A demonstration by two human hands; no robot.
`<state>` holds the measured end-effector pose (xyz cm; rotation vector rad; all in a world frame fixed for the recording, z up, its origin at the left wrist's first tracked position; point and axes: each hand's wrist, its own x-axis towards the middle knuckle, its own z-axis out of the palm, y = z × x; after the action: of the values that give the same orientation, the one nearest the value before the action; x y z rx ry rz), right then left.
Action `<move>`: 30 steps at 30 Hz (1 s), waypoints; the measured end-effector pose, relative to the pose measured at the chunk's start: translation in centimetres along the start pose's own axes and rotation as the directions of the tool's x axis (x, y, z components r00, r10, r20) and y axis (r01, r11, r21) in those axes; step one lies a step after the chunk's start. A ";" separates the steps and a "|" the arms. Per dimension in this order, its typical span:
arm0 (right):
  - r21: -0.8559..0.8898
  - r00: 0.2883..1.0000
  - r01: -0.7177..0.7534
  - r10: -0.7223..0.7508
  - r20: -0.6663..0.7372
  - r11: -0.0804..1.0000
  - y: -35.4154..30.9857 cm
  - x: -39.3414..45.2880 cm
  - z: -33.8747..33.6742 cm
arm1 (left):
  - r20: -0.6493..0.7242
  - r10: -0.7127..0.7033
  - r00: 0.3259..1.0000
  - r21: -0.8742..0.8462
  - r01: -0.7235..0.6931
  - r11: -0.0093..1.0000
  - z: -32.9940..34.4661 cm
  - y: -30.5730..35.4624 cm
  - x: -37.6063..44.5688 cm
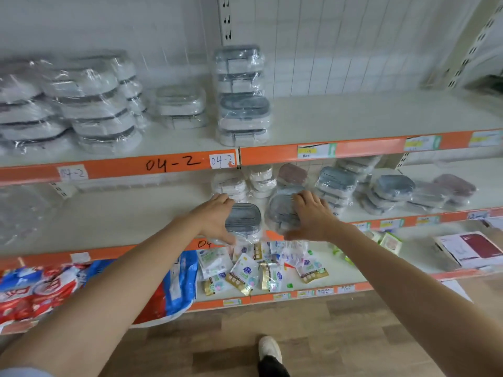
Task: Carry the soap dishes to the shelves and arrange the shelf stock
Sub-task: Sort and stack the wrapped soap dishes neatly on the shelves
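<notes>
Both hands work at the front edge of the middle shelf, so the carrying looks done and the arranging is the step in hand. The left hand wraps the left side of a wrapped grey soap dish, fingers over its far edge and thumb at the near one, a wide hold on the dish. The right hand lies spread over a second wrapped dish just right of the first, palm pressing its top; whether the fingers close round it cannot be told. Beyond the fingertips stand stacks of white dishes, and to the right of the right hand more grey and pink stacks. The next move probably calls for sliding both dishes back toward those stacks and squaring them, keeping the slippery wrap from skidding off the edge.
</notes>
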<state>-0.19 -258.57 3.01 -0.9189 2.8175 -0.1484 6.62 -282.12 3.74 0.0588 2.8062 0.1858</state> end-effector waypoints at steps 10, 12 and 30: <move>-0.017 0.974 0.135 -0.135 -0.179 0.991 -3.5 1.6 -12.4 | -0.270 -0.087 0.959 -0.045 0.078 0.996 -10.6 -1.9 -5.1; -0.018 0.965 0.154 -0.154 -0.212 0.988 -4.3 3.6 -14.4 | -0.296 -0.115 0.948 -0.067 0.100 0.993 -12.2 -2.9 -5.6; -0.110 0.943 0.305 -0.316 -0.105 0.946 -4.0 20.0 -19.4 | -0.389 -0.186 0.902 -0.077 0.170 0.982 -22.9 -6.7 -0.3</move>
<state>-17.53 -272.87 19.96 -1.4201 2.7863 -0.1179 -0.63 -291.57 24.45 -0.2768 3.1853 0.2335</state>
